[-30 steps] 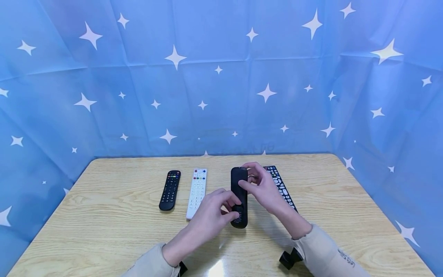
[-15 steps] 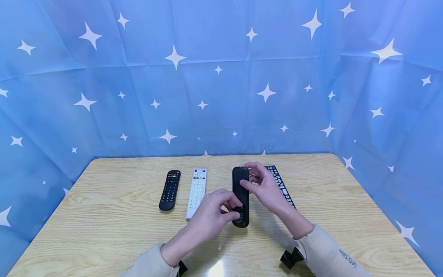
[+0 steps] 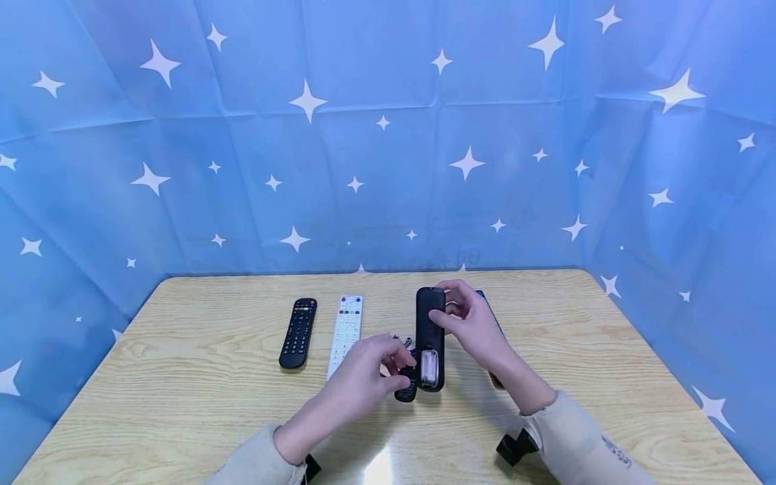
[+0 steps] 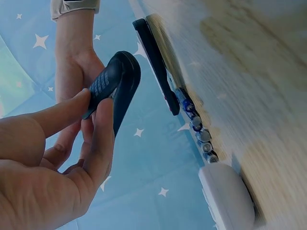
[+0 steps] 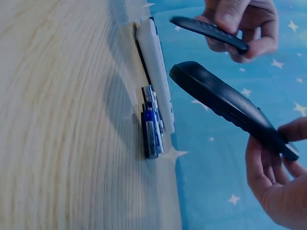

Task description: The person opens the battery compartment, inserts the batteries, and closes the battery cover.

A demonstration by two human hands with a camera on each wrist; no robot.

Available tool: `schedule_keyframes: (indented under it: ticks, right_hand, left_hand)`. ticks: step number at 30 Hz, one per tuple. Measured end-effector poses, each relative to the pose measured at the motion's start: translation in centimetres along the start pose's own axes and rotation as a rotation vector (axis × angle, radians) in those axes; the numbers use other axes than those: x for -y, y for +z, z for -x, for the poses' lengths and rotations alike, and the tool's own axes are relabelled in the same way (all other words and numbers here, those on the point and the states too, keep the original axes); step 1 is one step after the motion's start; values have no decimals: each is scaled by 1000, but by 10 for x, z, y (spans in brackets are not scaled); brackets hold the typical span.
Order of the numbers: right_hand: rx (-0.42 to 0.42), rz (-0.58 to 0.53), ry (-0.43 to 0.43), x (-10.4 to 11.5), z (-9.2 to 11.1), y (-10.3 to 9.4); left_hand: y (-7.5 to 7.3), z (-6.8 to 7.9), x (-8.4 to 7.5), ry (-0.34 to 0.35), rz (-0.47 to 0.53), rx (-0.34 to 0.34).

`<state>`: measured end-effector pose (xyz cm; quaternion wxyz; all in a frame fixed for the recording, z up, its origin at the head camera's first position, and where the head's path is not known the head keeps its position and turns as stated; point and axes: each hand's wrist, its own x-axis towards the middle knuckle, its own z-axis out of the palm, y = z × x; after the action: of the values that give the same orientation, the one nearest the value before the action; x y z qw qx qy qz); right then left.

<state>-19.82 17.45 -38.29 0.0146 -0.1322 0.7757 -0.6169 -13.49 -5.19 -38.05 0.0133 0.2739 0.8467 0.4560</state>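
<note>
My right hand grips a black remote control by its upper part, back side facing me, above the table. In its lower back the battery compartment lies uncovered, with a pale, shiny inside. Just to the left, my left hand pinches the black battery cover between thumb and fingers. The right wrist view shows a gap between the cover and the remote control. Several batteries lie in a row on the table, mostly hidden behind the left hand in the head view.
A black remote control and a white remote control lie face up on the wooden table to the left. Another dark remote control is mostly hidden behind the right hand and forearm. A starry blue curtain surrounds the table.
The battery cover has come off the remote control and sits in my left hand. My right hand has moved the remote control slightly right and up, showing the compartment and some batteries behind.
</note>
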Motion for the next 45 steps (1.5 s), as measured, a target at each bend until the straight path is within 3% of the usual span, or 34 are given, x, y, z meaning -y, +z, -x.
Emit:
schedule_keyframes:
  ticks: [9, 27, 37, 45]
  right_hand:
    - [-37, -36, 1, -1, -2, -5]
    - [-40, -24, 5, -2, -2, -8]
    - [-43, -18, 4, -2, -1, -10]
    - [-44, -17, 15, -2, -1, -11]
  left_hand:
    - [-3, 0, 10, -71, -44, 101]
    - [-2, 2, 14, -113, -180, 293]
    - [1, 3, 15, -170, -278, 354]
    - [3, 5, 16, -128, -350, 367]
